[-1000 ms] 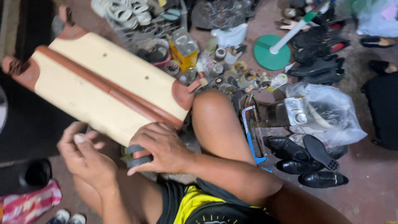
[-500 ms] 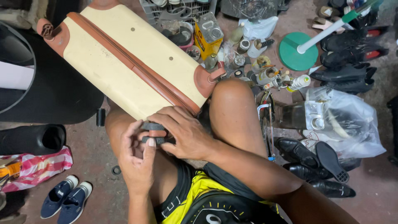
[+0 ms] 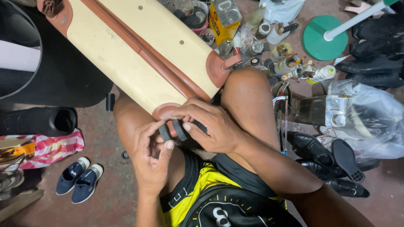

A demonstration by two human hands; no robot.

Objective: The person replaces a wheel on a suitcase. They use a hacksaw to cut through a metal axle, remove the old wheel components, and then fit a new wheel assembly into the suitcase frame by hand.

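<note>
While the cream suitcase (image 3: 139, 54) with its brown trim lies slanted across the person's bare knees, both hands are right down at its near corner, working on the dark wheels (image 3: 173, 130) that sit just below the brown corner cap. Left hand (image 3: 152, 155), near and to the left, has its fingers curled around the left wheel, thumb pressed up against it, so that grip is closed on the wheels. Right hand (image 3: 210, 128) comes in from the right, fingers bent over the top of the other wheel and pinching it from above, closed on the same pair. How far the wheels are seated in the case is hidden by the fingers. Far right of the suitcase, a yellow can (image 3: 225, 17) stands among small jars and bottles, and beyond those a green round base (image 3: 324, 38) carries a white pole. Over on the right, a clear plastic bag (image 3: 366, 117) lies crumpled on the floor with black shoes (image 3: 332, 159) just near of it. Down at the near left, a pair of small blue sneakers (image 3: 80, 178) sits on the reddish floor, close to a striped pink cloth (image 3: 50, 147)
</note>
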